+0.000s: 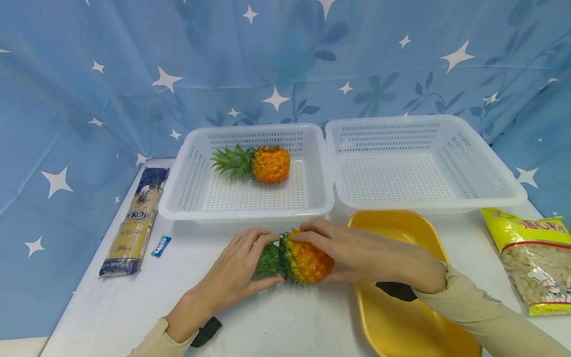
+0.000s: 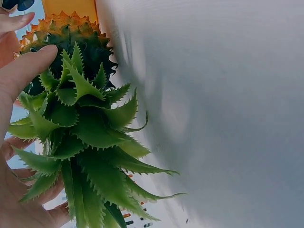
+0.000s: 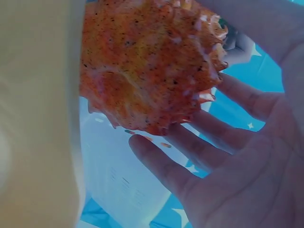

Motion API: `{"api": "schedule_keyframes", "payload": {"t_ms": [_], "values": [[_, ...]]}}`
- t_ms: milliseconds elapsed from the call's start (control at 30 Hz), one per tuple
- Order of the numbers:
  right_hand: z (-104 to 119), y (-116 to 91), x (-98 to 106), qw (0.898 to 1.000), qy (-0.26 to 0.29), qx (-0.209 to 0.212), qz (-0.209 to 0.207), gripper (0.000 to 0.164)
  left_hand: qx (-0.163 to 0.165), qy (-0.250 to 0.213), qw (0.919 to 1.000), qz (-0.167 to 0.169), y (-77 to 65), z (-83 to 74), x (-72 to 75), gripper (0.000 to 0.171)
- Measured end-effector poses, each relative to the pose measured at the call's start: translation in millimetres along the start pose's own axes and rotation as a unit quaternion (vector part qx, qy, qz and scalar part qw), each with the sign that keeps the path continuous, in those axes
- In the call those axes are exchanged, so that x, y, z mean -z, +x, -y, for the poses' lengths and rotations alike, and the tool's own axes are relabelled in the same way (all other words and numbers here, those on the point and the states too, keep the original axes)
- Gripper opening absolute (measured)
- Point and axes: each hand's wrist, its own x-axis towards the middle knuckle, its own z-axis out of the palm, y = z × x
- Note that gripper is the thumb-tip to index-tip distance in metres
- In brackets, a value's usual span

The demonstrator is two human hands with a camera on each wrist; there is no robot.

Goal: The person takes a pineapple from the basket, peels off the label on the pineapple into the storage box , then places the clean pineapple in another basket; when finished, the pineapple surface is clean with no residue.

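A glossy, plastic-looking pineapple (image 1: pixel 311 258) lies on its side on the white table, its orange body to the right. My left hand (image 1: pixel 234 265) holds it at the leafy end; in the left wrist view the thumb (image 2: pixel 35 66) lies against the dark green top of the body, with other fingers behind the spiky leaves (image 2: pixel 95 137). From the right, my right hand (image 1: pixel 352 248) grips the orange body. Its fingers (image 3: pixel 204 147) and thumb lie on opposite sides of the fruit in the right wrist view. The leaves are partly hidden by my left hand in the head view.
Behind stand two white baskets; the left basket (image 1: pixel 250 214) contains another pineapple (image 1: pixel 271 165), and the right basket (image 1: pixel 424 204) is beside it. A yellow tub (image 1: pixel 401 322) sits under my right forearm. Left are a pasta packet (image 1: pixel 136 223) and small wrapper (image 1: pixel 161 246); right, a yellow-topped bag (image 1: pixel 535 263).
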Motion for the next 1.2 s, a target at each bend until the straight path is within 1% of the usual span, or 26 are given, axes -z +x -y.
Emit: {"api": "schedule_keyframes", "payload": {"t_ms": [233,500,633,767,933,1100,1200], "values": [[-5,6,-6,1.000,0.015,0.007,-0.011,0.077,0.005,-0.003,1.0000,0.004,-1.0,0.1,0.4,0.075],[-3,10,-8,0.999,0.047,-0.015,0.008,0.074,0.029,-0.014,0.9993,0.020,-2.6,-0.1,2.4,0.076],[-3,12,-11,0.999,0.044,-0.007,0.002,0.073,0.035,-0.022,0.9988,0.024,-3.4,0.2,3.1,0.077],[-4,15,-13,0.999,0.034,0.006,-0.011,0.073,0.037,-0.025,0.9987,0.024,-3.6,0.9,2.6,0.076],[-5,14,-13,0.999,0.037,0.008,-0.008,0.074,0.034,-0.023,0.9989,0.023,-2.8,1.4,2.3,0.077],[-9,14,-12,0.999,0.036,0.027,-0.018,0.073,0.029,-0.014,0.9992,0.023,-1.5,1.7,1.3,0.078],[-10,14,-12,0.999,0.039,0.021,-0.016,0.072,0.025,-0.010,0.9994,0.023,-0.7,1.6,0.6,0.078]]}}
